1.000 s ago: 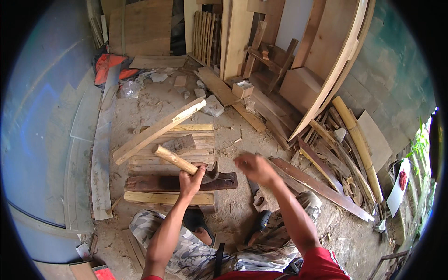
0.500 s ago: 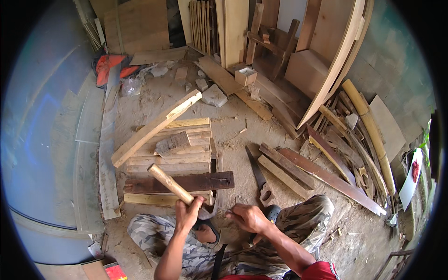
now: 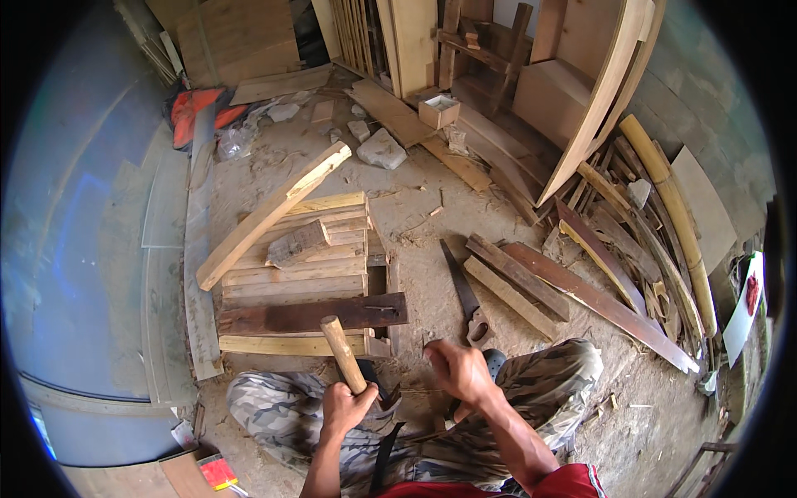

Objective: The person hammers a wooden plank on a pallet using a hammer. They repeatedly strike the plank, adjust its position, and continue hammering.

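Note:
My left hand (image 3: 344, 407) is closed around a hammer (image 3: 344, 357) close to its dark metal head, with the round wooden handle pointing up and away from me. Opposite it, my right hand (image 3: 463, 371) is closed, thumb and fingers together at the left side. Whatever sits in those fingertips, if anything, is too small to make out. Beyond the hammer lies a slatted wooden frame (image 3: 295, 280) of pale boards, crossed by a dark brown plank (image 3: 311, 314). A rough wood block (image 3: 297, 244) and a long squared timber (image 3: 274, 217) rest on its slats.
Right of the frame, a handsaw (image 3: 466, 299) lies on the ground beside loose wooden battens (image 3: 512, 297). Farther right are a pile of scrap wood (image 3: 618, 241) and a bamboo pole (image 3: 672, 220). Stones (image 3: 382, 149) and a small box (image 3: 438, 111) lie farther back.
The hammer has tipped more upright, and its handle end has shifted right and nearer me. My left hand has dropped lower; my right hand has risen slightly to the right.

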{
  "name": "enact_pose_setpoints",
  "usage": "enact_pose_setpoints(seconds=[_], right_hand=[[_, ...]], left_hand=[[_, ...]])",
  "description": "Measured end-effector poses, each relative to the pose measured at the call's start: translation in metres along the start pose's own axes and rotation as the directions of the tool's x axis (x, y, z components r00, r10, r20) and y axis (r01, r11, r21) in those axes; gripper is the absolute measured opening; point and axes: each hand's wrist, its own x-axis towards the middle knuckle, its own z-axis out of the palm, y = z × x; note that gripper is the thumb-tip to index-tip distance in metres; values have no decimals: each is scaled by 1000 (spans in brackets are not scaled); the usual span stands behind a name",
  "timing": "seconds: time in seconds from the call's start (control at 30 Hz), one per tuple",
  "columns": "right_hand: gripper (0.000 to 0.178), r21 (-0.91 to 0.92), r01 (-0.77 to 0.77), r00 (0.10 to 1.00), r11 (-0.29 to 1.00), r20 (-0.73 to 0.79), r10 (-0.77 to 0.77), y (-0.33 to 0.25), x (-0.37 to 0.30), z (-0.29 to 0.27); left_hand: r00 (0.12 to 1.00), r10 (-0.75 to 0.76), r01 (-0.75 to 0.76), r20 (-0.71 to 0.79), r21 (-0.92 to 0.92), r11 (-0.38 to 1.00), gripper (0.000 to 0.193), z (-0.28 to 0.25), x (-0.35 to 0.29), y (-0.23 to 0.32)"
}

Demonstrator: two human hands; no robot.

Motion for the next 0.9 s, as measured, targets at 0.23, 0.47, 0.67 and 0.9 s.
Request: enact_pose_setpoints(seconds=[0.23,0.47,0.67,0.9], right_hand=[[26,36,-308,951,951,-16,309,45,1,-20],[35,673,-112,919,731,-209,333,32,2,-34],[53,-194,131,991,972,31,-127,-9,-9,-72],[26,-587,327,863,741,505,18,34,-43,-19]], left_hand=[[991,25,-24,132,-4,1000,41,23,-6,6],[947,66,-151,314,253,956,48,38,1,32],[784,-14,-349,621,460,816,48,42,18,68],[543,156,-696,825,338,633,46,76,35,65]])
